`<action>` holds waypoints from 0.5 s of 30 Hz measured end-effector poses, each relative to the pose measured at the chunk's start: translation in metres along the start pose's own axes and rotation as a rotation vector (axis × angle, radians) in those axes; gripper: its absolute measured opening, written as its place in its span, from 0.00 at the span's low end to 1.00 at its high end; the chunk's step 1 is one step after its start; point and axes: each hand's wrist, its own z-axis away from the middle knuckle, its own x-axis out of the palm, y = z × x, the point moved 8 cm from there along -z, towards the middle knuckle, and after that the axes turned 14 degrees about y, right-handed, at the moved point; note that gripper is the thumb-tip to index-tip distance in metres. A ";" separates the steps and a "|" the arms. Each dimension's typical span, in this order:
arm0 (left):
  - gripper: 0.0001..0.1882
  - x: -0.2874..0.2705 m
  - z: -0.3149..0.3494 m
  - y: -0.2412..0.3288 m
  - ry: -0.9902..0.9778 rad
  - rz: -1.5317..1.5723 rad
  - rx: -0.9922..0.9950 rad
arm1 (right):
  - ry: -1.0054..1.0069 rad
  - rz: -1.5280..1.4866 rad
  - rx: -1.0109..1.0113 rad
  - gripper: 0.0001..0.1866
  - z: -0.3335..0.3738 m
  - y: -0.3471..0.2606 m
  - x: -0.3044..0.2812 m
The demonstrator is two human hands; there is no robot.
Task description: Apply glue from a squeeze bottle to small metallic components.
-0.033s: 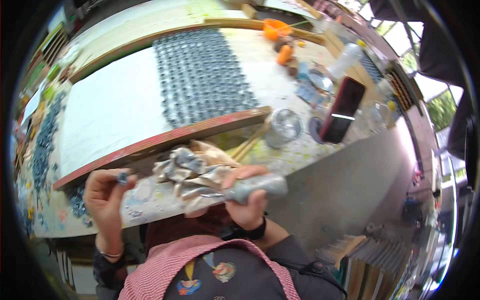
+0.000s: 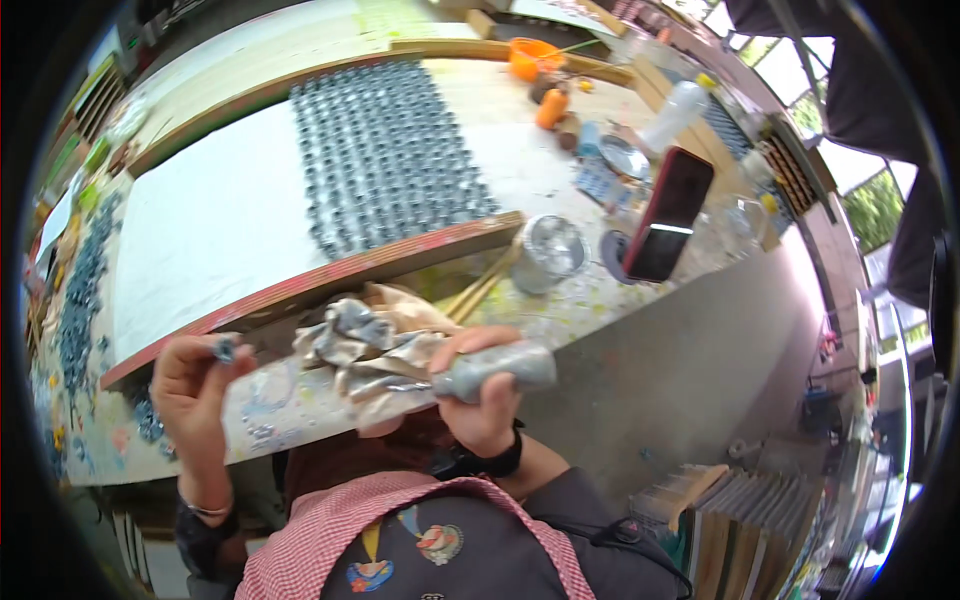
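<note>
My left hand (image 2: 190, 390) pinches a small grey piece (image 2: 224, 348) between its fingertips, just in front of the board's red wooden edge (image 2: 400, 262). My right hand (image 2: 485, 412) is closed around a grey paint-smeared tube-like tool (image 2: 500, 368), held level over the bench edge. Between the hands lies a crumpled, paint-stained rag (image 2: 365, 345). Behind them a white board (image 2: 210, 220) carries many small grey pieces in tight rows (image 2: 385, 150).
A phone in a red case (image 2: 665, 215) leans at the right beside a metal cup (image 2: 550, 250) and wooden sticks (image 2: 482, 288). Farther back stand an orange cup (image 2: 525, 55) and a plastic bottle (image 2: 675, 110). More grey pieces (image 2: 80, 290) lie along the left.
</note>
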 end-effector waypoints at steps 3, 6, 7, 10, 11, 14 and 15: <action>0.04 0.002 -0.029 0.011 -0.048 -0.118 0.063 | 0.000 0.015 0.013 0.24 -0.006 -0.003 -0.003; 0.01 0.008 -0.066 0.008 -0.086 -0.211 0.186 | -0.003 0.014 0.017 0.23 -0.009 -0.001 -0.007; 0.02 0.013 -0.082 -0.003 -0.115 -0.338 0.163 | -0.019 -0.004 0.067 0.23 -0.009 0.004 -0.008; 0.06 0.026 -0.114 -0.026 -0.121 -0.306 0.190 | -0.032 -0.002 0.065 0.22 -0.008 0.007 -0.012; 0.07 0.032 -0.123 -0.034 -0.178 -0.461 0.212 | -0.029 -0.034 0.047 0.22 -0.008 0.005 -0.013; 0.08 0.042 -0.144 -0.044 -0.225 -0.671 0.259 | -0.037 -0.021 0.060 0.22 -0.007 0.007 -0.013; 0.07 0.046 -0.149 -0.049 -0.285 -0.705 0.236 | -0.029 -0.043 0.058 0.22 -0.007 0.007 -0.013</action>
